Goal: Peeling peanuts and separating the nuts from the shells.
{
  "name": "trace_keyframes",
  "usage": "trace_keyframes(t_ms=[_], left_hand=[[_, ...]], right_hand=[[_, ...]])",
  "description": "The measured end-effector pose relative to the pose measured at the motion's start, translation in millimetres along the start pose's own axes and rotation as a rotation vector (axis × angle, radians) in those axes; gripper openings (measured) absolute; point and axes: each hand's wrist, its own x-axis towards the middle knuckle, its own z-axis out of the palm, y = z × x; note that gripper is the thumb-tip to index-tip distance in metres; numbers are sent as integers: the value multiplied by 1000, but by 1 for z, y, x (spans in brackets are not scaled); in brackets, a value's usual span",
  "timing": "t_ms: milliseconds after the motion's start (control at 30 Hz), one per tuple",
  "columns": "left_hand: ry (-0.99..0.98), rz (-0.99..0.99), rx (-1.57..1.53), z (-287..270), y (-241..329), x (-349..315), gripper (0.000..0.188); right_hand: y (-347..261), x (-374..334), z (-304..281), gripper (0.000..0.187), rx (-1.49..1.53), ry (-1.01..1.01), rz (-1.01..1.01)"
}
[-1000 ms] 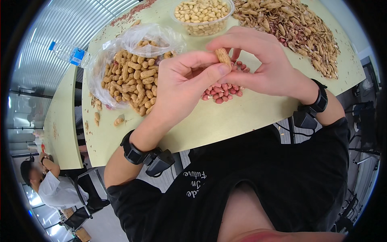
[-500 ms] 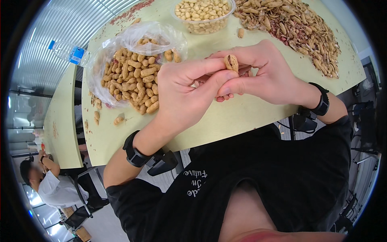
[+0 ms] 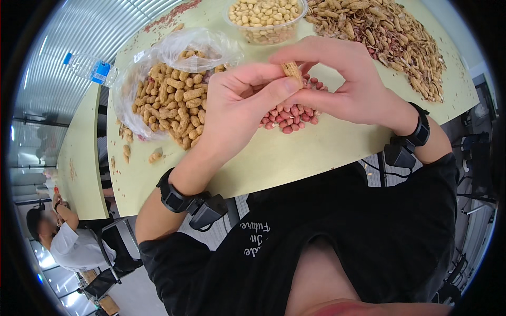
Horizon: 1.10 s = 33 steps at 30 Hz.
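Observation:
A tan peanut in its shell is pinched between my two hands above the table. My left hand closes on it with thumb and index finger from the left. From the right, the curled fingers of my right hand meet its upper end, with the thumb lower down near my left thumb. Under both hands lies a heap of shelled, red-skinned peanuts, partly hidden by them. To the left, a clear plastic bag stands full of unshelled peanuts.
A clear tub of pale, skinned peanuts stands at the back. Empty shells are piled at the far right. Red skins and loose peanuts litter the table. A water bottle lies beyond the bag; a person sits far left.
Both hands have lifted slightly away from me with the peanut, whose cracked side has turned out of sight. More of the red-skinned heap shows beneath them.

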Motion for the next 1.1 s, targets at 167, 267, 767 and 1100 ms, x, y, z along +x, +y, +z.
trace_keyframes(t_ms=[167, 267, 767, 1100], left_hand=[[3, -30, -1, -1, 0, 2, 15], [-25, -78, -16, -5, -1, 4, 15], [32, 292, 396, 13, 8, -5, 9], [73, 359, 379, 15, -3, -9, 7]], right_hand=[[8, 0, -3, 38, -56, -19, -58], [10, 0, -3, 39, -63, -41, -62], [-25, -4, 5, 22, 584, -221, 615], [-12, -15, 10, 22, 384, -170, 282]])
